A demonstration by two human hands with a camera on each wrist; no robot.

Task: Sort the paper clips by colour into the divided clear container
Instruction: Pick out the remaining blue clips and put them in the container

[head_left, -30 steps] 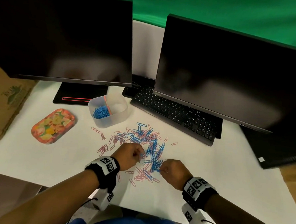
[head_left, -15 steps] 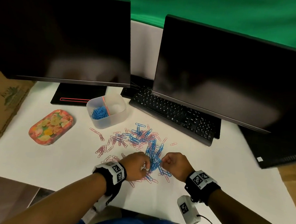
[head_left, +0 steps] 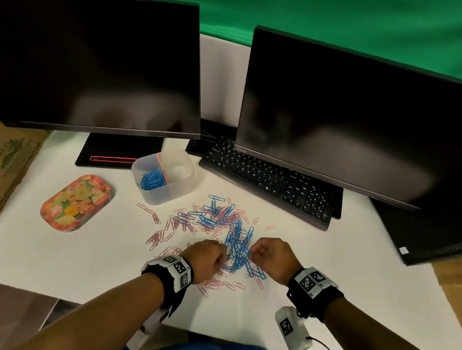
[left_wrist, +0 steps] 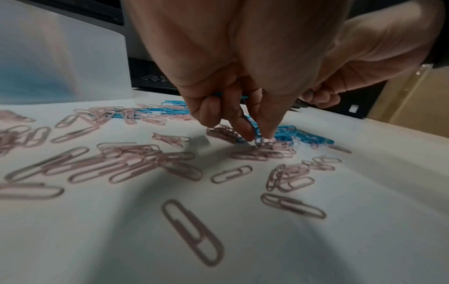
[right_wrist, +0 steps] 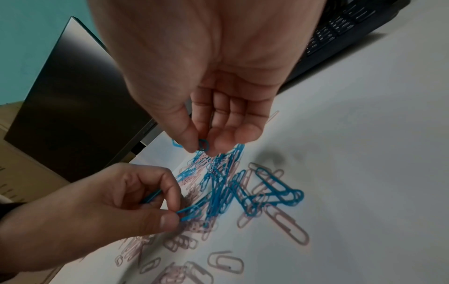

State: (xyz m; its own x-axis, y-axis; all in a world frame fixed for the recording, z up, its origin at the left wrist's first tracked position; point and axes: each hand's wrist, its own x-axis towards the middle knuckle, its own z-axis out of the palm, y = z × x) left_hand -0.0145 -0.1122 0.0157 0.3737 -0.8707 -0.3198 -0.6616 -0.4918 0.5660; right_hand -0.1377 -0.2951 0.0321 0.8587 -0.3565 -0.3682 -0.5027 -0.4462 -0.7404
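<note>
Left of the container [head_left: 162,176] lies a flowery tray [head_left: 76,202] on the white table [head_left: 60,251]. The container stands in front of the left monitor [head_left: 96,60], with blue clips [head_left: 152,180] in its left compartment. Just in front of the container, pink clips [head_left: 167,235] and blue ones lie mixed in a loose pile [head_left: 221,228]. At the near edge of that pile the left hand [head_left: 206,259] pinches blue clips with thumb and curled fingers [right_wrist: 170,192]. Beside it, the right hand [head_left: 272,257] pinches one blue clip [right_wrist: 203,144] between thumb and forefinger. Right of the container sits a keyboard [head_left: 272,182] under the right monitor [head_left: 348,114].
</note>
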